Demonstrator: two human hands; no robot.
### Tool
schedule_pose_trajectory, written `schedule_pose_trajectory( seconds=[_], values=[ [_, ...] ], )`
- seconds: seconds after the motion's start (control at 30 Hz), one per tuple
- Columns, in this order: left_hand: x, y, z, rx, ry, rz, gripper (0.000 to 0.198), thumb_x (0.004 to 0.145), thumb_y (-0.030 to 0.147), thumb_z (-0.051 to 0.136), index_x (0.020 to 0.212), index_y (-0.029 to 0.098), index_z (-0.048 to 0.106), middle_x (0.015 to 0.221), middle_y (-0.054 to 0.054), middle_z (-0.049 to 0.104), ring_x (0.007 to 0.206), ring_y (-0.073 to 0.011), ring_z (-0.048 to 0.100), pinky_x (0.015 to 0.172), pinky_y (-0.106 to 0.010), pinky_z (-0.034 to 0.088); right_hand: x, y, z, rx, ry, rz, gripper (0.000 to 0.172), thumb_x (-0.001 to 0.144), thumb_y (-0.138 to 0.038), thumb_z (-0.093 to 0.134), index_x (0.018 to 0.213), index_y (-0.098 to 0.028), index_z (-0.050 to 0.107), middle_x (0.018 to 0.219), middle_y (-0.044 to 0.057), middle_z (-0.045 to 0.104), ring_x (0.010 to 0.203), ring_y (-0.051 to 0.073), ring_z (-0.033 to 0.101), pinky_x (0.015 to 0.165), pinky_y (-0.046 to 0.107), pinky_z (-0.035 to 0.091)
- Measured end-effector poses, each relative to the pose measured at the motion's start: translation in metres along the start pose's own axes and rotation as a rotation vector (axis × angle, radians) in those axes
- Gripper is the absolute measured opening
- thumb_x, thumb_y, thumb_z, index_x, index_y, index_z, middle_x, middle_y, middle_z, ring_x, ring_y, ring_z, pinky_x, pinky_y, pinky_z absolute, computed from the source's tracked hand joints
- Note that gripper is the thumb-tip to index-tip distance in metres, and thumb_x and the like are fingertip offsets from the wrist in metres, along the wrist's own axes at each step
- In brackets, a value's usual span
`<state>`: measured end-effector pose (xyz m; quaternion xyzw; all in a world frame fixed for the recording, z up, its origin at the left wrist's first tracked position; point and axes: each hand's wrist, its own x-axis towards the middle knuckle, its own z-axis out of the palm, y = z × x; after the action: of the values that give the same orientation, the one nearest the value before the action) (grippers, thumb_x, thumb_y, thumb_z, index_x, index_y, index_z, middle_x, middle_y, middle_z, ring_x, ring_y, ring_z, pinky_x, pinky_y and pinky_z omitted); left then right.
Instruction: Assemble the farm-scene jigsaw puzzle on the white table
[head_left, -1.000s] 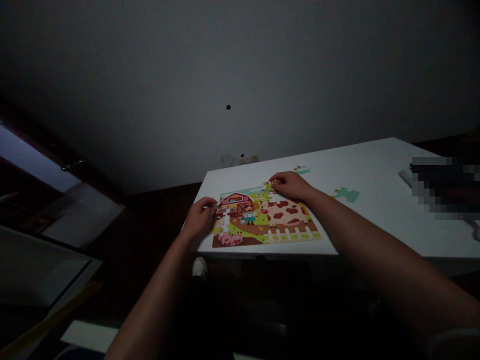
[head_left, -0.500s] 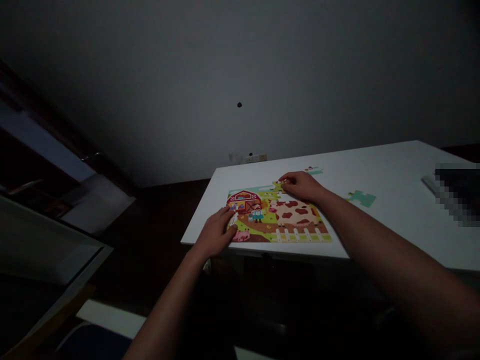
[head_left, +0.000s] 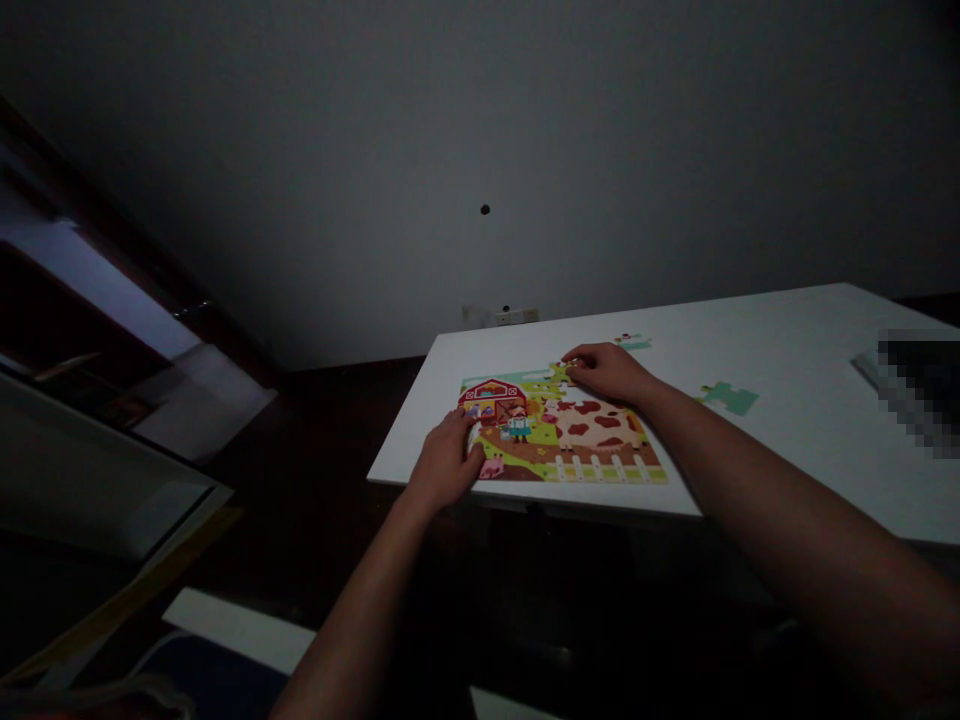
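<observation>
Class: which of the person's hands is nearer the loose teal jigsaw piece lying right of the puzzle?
Right. The right hand rests on the puzzle's top edge, nearer the teal jigsaw piece; the left hand sits beyond.

Your left hand (head_left: 447, 462) is lying palm down with the fingers held loosely together and pointing away from you, the thumb tucked along the inner side. Your left forearm is running up from the bottom middle of the view, bare and nearly straight. Your right hand (head_left: 609, 370) is reaching farther out, palm down, knuckles raised and the fingers curling toward the left with the tips pressing down. Your right arm is stretching in from the lower right corner, bare, long and almost fully extended. Your two hands are sitting well apart.
</observation>
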<state>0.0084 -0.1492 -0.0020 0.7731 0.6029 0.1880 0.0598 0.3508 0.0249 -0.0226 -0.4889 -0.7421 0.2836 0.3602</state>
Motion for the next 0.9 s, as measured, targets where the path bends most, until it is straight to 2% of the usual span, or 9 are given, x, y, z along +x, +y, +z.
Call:
schedule_pose_trajectory(
  seconds=[0.1, 0.23, 0.33, 0.53, 0.77, 0.9],
  values=[
    [0.0, 0.003, -0.001, 0.026, -0.008, 0.003, 0.056, 0.1, 0.031, 0.058, 0.154, 0.022, 0.063, 0.168, -0.015, 0.058, 0.159, -0.0348, 0.051, 0.132, -0.058, 0.041, 0.0, 0.0, 0.0, -0.004, -0.001, 0.002, 0.032, 0.087, -0.028, 0.072, 0.114, -0.017, 0.086, 0.09, 0.01, 0.081, 0.077, 0.024, 0.07, 0.074, 0.038, 0.052],
    [0.003, 0.01, -0.004, 0.102, -0.056, -0.036, 0.055, 0.103, 0.033, 0.055, 0.156, 0.02, 0.063, 0.168, -0.018, 0.057, 0.156, -0.0399, 0.052, 0.126, -0.062, 0.045, 0.0, 0.0, 0.0, -0.032, 0.01, -0.012, 0.032, 0.088, -0.028, 0.072, 0.114, -0.017, 0.087, 0.091, 0.01, 0.081, 0.079, 0.024, 0.071, 0.076, 0.037, 0.052],
    [0.007, 0.014, -0.003, 0.124, -0.065, -0.065, 0.053, 0.104, 0.031, 0.053, 0.154, 0.018, 0.066, 0.169, -0.02, 0.056, 0.155, -0.0401, 0.053, 0.124, -0.06, 0.046, 0.001, -0.001, -0.001, -0.06, 0.004, -0.013, 0.032, 0.087, -0.028, 0.072, 0.114, -0.017, 0.087, 0.091, 0.01, 0.082, 0.079, 0.024, 0.071, 0.076, 0.037, 0.051],
    [0.012, 0.015, 0.001, 0.074, 0.007, -0.071, 0.047, 0.1, 0.021, 0.055, 0.142, 0.021, 0.075, 0.167, -0.013, 0.059, 0.146, -0.0343, 0.061, 0.125, -0.051, 0.047, 0.001, -0.001, -0.002, -0.071, -0.027, -0.011, 0.037, 0.088, -0.031, 0.07, 0.117, -0.017, 0.087, 0.089, 0.01, 0.081, 0.078, 0.024, 0.071, 0.076, 0.037, 0.051],
    [0.01, 0.01, 0.008, 0.054, 0.082, -0.137, 0.047, 0.099, 0.028, 0.064, 0.143, 0.021, 0.075, 0.169, -0.015, 0.056, 0.149, -0.0393, 0.057, 0.123, -0.06, 0.048, 0.002, 0.0, -0.001, -0.06, -0.025, -0.018, 0.037, 0.088, -0.032, 0.069, 0.116, -0.017, 0.087, 0.091, 0.011, 0.081, 0.08, 0.025, 0.071, 0.077, 0.038, 0.052],
    [0.009, 0.008, 0.008, 0.03, 0.099, -0.133, 0.046, 0.097, 0.027, 0.066, 0.142, 0.021, 0.076, 0.163, -0.017, 0.061, 0.148, -0.0391, 0.058, 0.121, -0.06, 0.05, 0.002, 0.002, -0.001, -0.072, -0.026, -0.024, 0.036, 0.088, -0.031, 0.07, 0.117, -0.017, 0.087, 0.093, 0.012, 0.081, 0.081, 0.025, 0.071, 0.076, 0.038, 0.051]
  ],
)
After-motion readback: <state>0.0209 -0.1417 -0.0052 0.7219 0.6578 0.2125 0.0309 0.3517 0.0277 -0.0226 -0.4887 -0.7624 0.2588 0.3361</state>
